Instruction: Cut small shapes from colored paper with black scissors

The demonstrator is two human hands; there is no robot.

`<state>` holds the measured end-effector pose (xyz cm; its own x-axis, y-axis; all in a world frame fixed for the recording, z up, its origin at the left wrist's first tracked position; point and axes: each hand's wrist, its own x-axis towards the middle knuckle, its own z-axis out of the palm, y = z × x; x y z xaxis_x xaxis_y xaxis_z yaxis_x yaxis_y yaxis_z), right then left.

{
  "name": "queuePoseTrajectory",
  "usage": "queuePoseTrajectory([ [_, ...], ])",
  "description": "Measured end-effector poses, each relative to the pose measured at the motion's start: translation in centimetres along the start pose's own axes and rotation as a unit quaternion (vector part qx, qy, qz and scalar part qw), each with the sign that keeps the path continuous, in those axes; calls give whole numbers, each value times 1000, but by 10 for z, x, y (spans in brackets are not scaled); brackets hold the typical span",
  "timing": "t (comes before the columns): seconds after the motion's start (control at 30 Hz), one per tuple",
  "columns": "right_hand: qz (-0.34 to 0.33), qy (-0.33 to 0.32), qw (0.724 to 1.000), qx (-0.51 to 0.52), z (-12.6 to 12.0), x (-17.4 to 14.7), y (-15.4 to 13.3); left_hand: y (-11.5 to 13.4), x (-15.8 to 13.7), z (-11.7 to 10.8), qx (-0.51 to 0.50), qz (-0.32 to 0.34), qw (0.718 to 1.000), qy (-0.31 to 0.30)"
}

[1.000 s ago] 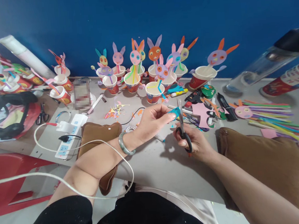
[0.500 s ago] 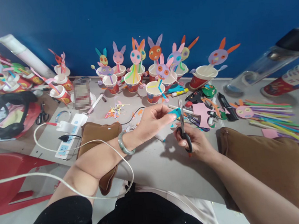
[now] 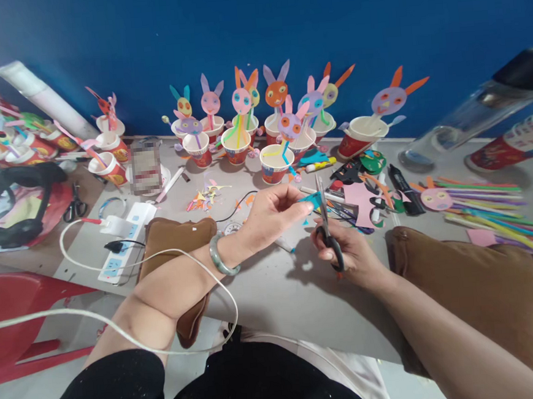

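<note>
My left hand (image 3: 272, 217) pinches a small piece of blue paper (image 3: 311, 200) between thumb and fingers. Black-handled scissors (image 3: 328, 234) are in my right hand (image 3: 349, 251), fingers through the loops, blades pointing up beside the paper's right edge. A tiny blue scrap (image 3: 306, 222) shows just below the paper. Beyond my hands stands a paper cup (image 3: 274, 173) holding a rabbit-headed paper figure (image 3: 289, 126). A pink paper sheet with cut-outs (image 3: 358, 201) lies to the right of the scissors.
Several more cups with paper rabbits line the blue wall (image 3: 216, 25). Paper scraps (image 3: 208, 196) lie left of my hands; coloured strips (image 3: 483, 198) and a black marker (image 3: 405, 190) lie right. Brown cushions (image 3: 477, 293) flank my arms. A white cable (image 3: 119, 325) crosses my left forearm.
The scissor blades have shifted very slightly beside the blue paper. My left hand keeps its hold on the paper, and the rest looks the same.
</note>
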<state>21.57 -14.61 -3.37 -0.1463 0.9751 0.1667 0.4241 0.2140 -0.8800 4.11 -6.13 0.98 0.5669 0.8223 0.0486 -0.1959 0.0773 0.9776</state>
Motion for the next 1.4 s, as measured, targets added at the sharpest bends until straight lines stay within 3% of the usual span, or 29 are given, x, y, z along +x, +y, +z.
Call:
queuePoseTrajectory([
  [1.4, -21, 4, 1000, -13, 1, -2, 3, -7, 1, -3, 69, 38, 997, -21],
])
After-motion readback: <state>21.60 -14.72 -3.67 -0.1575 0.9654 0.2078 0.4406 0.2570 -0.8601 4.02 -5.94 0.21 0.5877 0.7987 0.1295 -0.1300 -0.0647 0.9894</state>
